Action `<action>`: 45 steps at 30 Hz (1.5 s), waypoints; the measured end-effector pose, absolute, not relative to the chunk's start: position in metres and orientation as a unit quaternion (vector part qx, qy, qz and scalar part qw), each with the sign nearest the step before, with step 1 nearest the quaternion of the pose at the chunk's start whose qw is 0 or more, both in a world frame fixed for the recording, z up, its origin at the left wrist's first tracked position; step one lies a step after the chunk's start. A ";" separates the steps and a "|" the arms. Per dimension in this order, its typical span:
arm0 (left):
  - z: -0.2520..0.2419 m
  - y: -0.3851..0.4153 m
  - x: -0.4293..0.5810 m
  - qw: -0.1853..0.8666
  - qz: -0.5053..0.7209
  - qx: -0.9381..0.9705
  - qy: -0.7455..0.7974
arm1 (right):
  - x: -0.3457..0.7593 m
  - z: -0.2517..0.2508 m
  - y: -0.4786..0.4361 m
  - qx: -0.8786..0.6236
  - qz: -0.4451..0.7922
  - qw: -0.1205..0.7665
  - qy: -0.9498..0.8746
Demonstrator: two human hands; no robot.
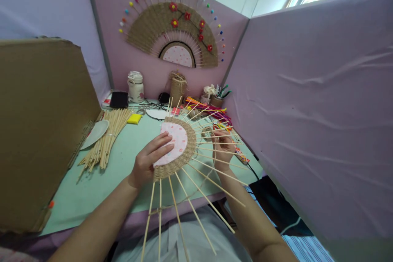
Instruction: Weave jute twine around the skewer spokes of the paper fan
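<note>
A half-made woven fan (181,159) lies tilted over the green table's front edge: a pink dotted half-disc (173,141), a band of brown twine weaving around it, and several thin bamboo sticks (199,192) radiating out. My left hand (150,161) presses flat on the pink half-disc, fingers spread. My right hand (223,147) sits among the sticks on the fan's right side, fingers pinched around the twine strand (208,131) between them.
A bundle of loose bamboo sticks (106,141) and a white half-disc (95,133) lie at left beside a big cardboard sheet (39,131). A finished fan (175,32) hangs on the pink wall. A jar (135,86), a twine spool (178,86) and coloured pipe cleaners (208,108) stand at the back.
</note>
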State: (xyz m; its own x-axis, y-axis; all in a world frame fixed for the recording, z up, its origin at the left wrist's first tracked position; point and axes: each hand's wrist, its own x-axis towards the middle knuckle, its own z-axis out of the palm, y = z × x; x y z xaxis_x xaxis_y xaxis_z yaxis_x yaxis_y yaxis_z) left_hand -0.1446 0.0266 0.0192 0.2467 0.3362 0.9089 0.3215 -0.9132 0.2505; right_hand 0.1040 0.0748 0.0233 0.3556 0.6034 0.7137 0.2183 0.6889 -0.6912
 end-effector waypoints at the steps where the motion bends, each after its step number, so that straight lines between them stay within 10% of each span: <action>1: 0.019 0.026 -0.145 0.008 0.578 0.789 0.208 | 0.104 0.023 0.075 -0.372 0.135 0.734 -0.552; 18: 0.019 0.026 -0.144 0.034 0.588 0.782 0.202 | 0.106 0.039 0.067 -0.280 0.523 0.724 -0.351; 45: 0.025 0.022 -0.146 0.084 0.609 0.753 0.233 | 0.094 0.039 0.091 -0.362 0.421 0.687 -0.469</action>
